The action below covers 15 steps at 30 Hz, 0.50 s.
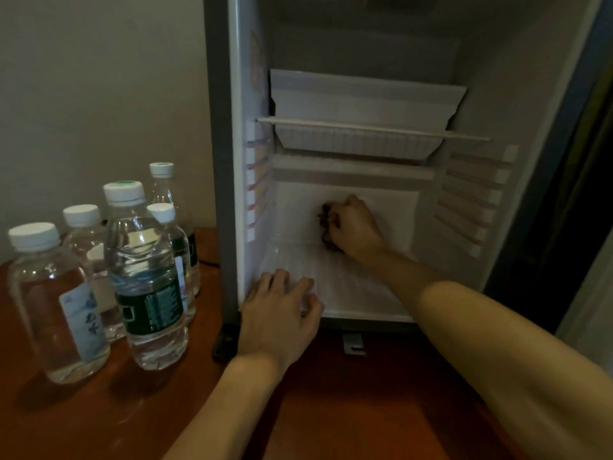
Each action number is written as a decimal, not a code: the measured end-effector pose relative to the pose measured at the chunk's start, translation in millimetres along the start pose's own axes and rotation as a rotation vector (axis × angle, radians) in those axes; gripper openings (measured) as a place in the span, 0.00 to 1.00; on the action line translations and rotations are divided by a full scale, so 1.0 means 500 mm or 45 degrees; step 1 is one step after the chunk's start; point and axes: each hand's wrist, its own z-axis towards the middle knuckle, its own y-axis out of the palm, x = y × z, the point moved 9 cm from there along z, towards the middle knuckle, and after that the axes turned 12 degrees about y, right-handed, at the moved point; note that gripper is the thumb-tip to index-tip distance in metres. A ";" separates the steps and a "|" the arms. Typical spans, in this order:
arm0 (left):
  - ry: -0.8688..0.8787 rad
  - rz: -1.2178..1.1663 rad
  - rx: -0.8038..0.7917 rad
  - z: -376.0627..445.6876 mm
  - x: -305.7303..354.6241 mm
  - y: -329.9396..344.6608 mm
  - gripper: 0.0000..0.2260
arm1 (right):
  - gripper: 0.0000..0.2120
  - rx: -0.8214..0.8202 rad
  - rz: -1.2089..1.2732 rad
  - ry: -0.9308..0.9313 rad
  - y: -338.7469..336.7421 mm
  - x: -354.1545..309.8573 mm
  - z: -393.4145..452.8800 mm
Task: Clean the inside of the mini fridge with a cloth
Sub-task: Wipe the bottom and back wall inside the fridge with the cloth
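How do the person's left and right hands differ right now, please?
The right hand reaches deep inside the mini fridge and grips a dark cloth; the left hand holds nothing. Its fingers spread on the front of the fridge floor. Both are bare.

You face a plain, pale wall (99, 78) on the left, unlit and greyish in the dim room. Below it runs a reddish-brown wooden worktop (99, 419) with a dull sheen, and soft shadows fall on it. At the far right you see a dark vertical strip (577, 194), too shadowed to make out, with a paler panel (590, 310) beside it near the lower edge. The light is low and even throughout.
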 end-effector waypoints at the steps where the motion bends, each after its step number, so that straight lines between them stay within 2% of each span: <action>1: 0.000 -0.002 0.001 0.000 0.000 0.001 0.21 | 0.12 -0.046 -0.006 -0.034 0.015 -0.024 -0.003; 3: 0.006 -0.018 0.007 0.000 -0.002 0.001 0.22 | 0.17 -0.176 -0.048 -0.094 0.069 -0.059 -0.019; 5: 0.012 -0.031 0.021 -0.001 -0.004 -0.001 0.22 | 0.22 -0.217 -0.107 -0.098 0.098 -0.064 -0.040; 11: 0.021 -0.050 0.041 -0.002 -0.004 0.001 0.20 | 0.22 -0.108 -0.240 -0.062 0.099 -0.034 -0.027; 15: 0.036 -0.050 0.027 -0.002 -0.005 -0.002 0.21 | 0.21 -0.139 -0.229 -0.068 0.097 -0.037 -0.032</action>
